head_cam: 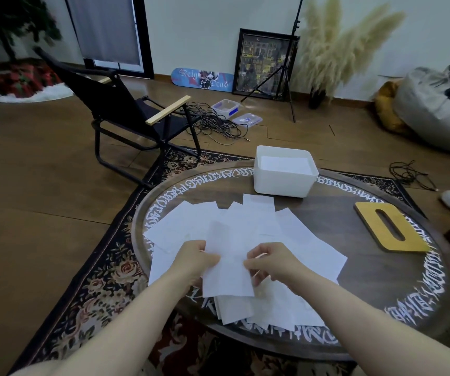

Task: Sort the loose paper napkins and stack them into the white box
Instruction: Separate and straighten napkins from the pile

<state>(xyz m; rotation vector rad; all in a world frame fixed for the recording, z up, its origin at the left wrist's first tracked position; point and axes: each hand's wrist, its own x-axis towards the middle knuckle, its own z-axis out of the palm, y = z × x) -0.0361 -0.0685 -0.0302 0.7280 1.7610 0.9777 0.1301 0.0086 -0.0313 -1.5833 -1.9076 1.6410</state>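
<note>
Hands, left hand (195,260) and right hand (268,263), both pinch one napkin (228,270) over the loose napkins (294,234); white box (283,173) beyond them.

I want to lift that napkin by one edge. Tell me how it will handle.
The napkin held up by the left hand and right hand looks thin and sheet-like, so it is probably floppy and would droop from one edge. It likely weighs very little and may drift. Being thin paper, a hard pinch could crease or tear it.
</note>
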